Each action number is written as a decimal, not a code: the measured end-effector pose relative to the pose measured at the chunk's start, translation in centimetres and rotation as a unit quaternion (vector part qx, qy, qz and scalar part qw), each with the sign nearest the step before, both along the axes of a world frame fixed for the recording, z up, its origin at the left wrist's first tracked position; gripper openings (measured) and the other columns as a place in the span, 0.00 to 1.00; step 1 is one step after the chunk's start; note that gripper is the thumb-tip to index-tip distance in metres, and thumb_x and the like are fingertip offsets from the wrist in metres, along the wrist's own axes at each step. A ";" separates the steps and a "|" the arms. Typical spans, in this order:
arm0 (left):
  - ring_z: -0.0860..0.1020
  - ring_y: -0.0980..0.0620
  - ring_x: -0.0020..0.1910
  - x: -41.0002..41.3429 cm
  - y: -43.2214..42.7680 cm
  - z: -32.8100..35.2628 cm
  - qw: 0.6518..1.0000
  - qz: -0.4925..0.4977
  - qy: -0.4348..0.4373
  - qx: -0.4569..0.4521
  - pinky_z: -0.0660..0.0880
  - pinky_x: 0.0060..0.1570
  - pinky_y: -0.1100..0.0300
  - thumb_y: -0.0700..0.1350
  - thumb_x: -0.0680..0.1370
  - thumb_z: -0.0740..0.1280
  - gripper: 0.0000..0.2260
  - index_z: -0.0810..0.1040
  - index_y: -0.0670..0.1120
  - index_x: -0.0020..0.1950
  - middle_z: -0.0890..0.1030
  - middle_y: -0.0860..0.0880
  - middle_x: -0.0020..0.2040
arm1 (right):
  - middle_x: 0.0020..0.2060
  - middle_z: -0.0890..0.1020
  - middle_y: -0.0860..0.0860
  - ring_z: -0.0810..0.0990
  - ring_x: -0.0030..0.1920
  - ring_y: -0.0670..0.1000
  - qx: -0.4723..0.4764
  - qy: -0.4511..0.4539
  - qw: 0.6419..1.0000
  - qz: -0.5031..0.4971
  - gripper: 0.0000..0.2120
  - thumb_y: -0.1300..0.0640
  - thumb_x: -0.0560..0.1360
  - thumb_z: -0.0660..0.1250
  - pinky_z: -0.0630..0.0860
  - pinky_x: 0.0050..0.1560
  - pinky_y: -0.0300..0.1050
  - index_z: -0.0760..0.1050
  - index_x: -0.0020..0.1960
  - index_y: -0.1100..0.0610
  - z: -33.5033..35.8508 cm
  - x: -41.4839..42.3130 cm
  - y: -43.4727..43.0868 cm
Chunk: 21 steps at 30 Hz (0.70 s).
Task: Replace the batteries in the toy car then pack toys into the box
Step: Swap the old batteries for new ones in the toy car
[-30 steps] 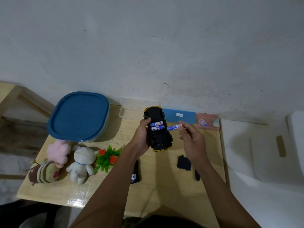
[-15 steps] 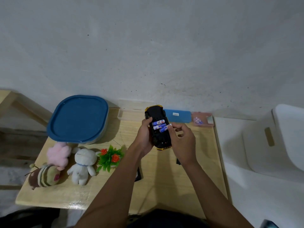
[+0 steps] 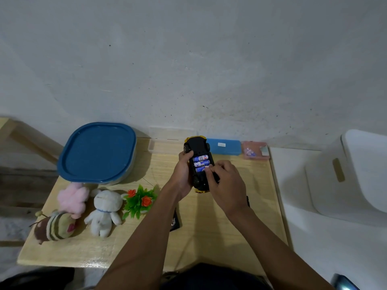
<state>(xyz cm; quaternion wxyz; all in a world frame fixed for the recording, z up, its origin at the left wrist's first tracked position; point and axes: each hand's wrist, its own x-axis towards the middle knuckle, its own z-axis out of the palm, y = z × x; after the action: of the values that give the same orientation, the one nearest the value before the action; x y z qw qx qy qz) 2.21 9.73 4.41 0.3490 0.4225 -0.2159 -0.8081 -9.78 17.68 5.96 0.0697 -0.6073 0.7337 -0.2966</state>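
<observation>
The toy car [image 3: 198,144], black underneath with yellow trim, is held upside down above the wooden table [image 3: 209,237]. My left hand [image 3: 183,174] grips its left side. Three blue batteries [image 3: 201,163] lie side by side in its open bay. My right hand [image 3: 225,183] presses its fingertips on the nearest battery at the bay's right end. The box with a blue lid [image 3: 97,151] stands shut at the back left. A pink plush [image 3: 72,197], a white plush [image 3: 105,212], a striped brown plush [image 3: 55,227] and a small plastic plant [image 3: 139,199] lie front left.
A blue case [image 3: 227,146] and a pink box [image 3: 254,152] sit along the back edge by the wall, with a clear tray [image 3: 151,146] beside them. A black item [image 3: 174,220] lies partly under my left forearm. A white chair [image 3: 345,174] stands to the right.
My right hand brought the third battery from beside the car into the bay and now presses it down. The left hand kept its hold on the car.
</observation>
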 end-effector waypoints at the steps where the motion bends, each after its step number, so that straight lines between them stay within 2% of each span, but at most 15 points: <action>1: 0.80 0.41 0.54 0.1 0.1 0.0 1.000 -0.002 -0.002 0.001 0.79 0.50 0.49 0.50 0.82 0.58 0.18 0.66 0.47 0.70 0.77 0.37 0.66 | 0.49 0.77 0.47 0.76 0.46 0.47 0.007 0.002 1.000 0.008 0.12 0.49 0.79 0.64 0.72 0.35 0.39 0.81 0.52 0.56 -0.1 0.0 0.1; 4: 0.81 0.42 0.53 0.2 0.3 -0.5 1.000 -0.004 -0.014 0.009 0.79 0.49 0.49 0.52 0.81 0.60 0.20 0.67 0.47 0.71 0.79 0.38 0.64 | 0.49 0.77 0.47 0.77 0.42 0.46 0.033 -0.051 0.998 0.020 0.11 0.50 0.79 0.65 0.72 0.35 0.37 0.82 0.51 0.56 -0.1 -0.5 -0.1; 7: 0.82 0.42 0.55 0.5 0.1 -0.6 0.999 -0.024 -0.022 0.016 0.80 0.49 0.50 0.55 0.79 0.61 0.24 0.69 0.46 0.72 0.80 0.40 0.63 | 0.50 0.78 0.45 0.78 0.47 0.41 0.031 -0.222 0.974 0.036 0.09 0.51 0.78 0.67 0.74 0.40 0.31 0.84 0.52 0.54 0.4 -1.9 0.1; 9: 0.82 0.41 0.52 0.7 -0.2 -0.6 0.999 -0.022 -0.016 0.017 0.80 0.50 0.48 0.54 0.80 0.60 0.22 0.69 0.45 0.71 0.81 0.42 0.60 | 0.51 0.80 0.45 0.78 0.50 0.39 0.006 -0.298 0.955 -0.001 0.08 0.53 0.78 0.67 0.74 0.43 0.29 0.83 0.54 0.53 0.2 -3.5 1.0; 10: 0.82 0.41 0.50 0.9 -0.3 -0.6 1.000 -0.020 -0.015 0.016 0.80 0.50 0.48 0.52 0.81 0.60 0.21 0.69 0.45 0.71 0.81 0.42 0.58 | 0.51 0.81 0.46 0.79 0.49 0.39 0.008 -0.296 0.955 -0.038 0.08 0.54 0.78 0.67 0.74 0.44 0.28 0.82 0.55 0.52 -0.5 -4.6 1.6; 11: 0.82 0.42 0.49 1.1 -0.4 -0.7 1.000 -0.020 -0.013 0.015 0.80 0.49 0.48 0.51 0.81 0.60 0.20 0.68 0.45 0.71 0.81 0.42 0.56 | 0.52 0.81 0.46 0.79 0.48 0.39 0.037 -0.269 0.960 -0.072 0.08 0.53 0.78 0.67 0.73 0.44 0.29 0.81 0.56 0.51 -1.5 -6.0 2.1; 13: 0.82 0.42 0.47 1.4 -0.4 -1.0 0.999 -0.026 -0.016 0.017 0.80 0.48 0.48 0.51 0.81 0.60 0.20 0.69 0.44 0.70 0.82 0.42 0.54 | 0.57 0.81 0.48 0.78 0.53 0.43 0.178 -0.181 0.962 -0.096 0.12 0.51 0.77 0.68 0.74 0.51 0.36 0.80 0.60 0.51 -4.0 -8.5 3.2; 15: 0.83 0.44 0.44 1.6 -0.3 -1.1 0.999 -0.031 -0.017 0.019 0.80 0.49 0.48 0.51 0.81 0.59 0.17 0.73 0.44 0.66 0.84 0.44 0.49 | 0.62 0.79 0.48 0.74 0.62 0.49 0.315 -0.060 0.945 -0.060 0.20 0.47 0.76 0.69 0.72 0.59 0.45 0.76 0.65 0.51 -6.1 -10.2 4.0; 16: 0.83 0.44 0.44 1.7 -0.2 -1.2 0.999 -0.035 -0.014 0.020 0.79 0.49 0.48 0.51 0.81 0.59 0.15 0.74 0.45 0.64 0.85 0.44 0.47 | 0.63 0.77 0.48 0.71 0.65 0.50 0.351 0.001 0.936 -0.037 0.23 0.44 0.75 0.68 0.71 0.62 0.47 0.74 0.67 0.50 -6.8 -10.6 4.3; 19: 0.83 0.43 0.46 1.9 0.1 -1.2 0.999 -0.042 -0.022 0.016 0.79 0.50 0.48 0.52 0.81 0.59 0.19 0.71 0.45 0.69 0.84 0.44 0.51 | 0.66 0.73 0.48 0.65 0.69 0.52 0.372 0.120 0.921 0.003 0.31 0.36 0.71 0.67 0.66 0.65 0.50 0.70 0.70 0.47 -7.4 -10.7 4.2; 21: 0.83 0.43 0.47 1.8 0.3 -1.4 0.999 -0.043 -0.027 0.013 0.79 0.49 0.48 0.52 0.81 0.59 0.20 0.70 0.45 0.71 0.84 0.43 0.52 | 0.65 0.71 0.48 0.64 0.69 0.53 0.364 0.143 0.920 0.011 0.32 0.34 0.69 0.68 0.66 0.65 0.51 0.71 0.69 0.47 -7.7 -10.7 3.7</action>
<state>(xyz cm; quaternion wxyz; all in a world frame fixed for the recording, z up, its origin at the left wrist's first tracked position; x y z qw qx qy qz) 4.05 10.05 3.00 0.3025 0.4391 -0.2329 -0.8133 -20.43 21.42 -1.74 0.1834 -0.5838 0.7867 0.0823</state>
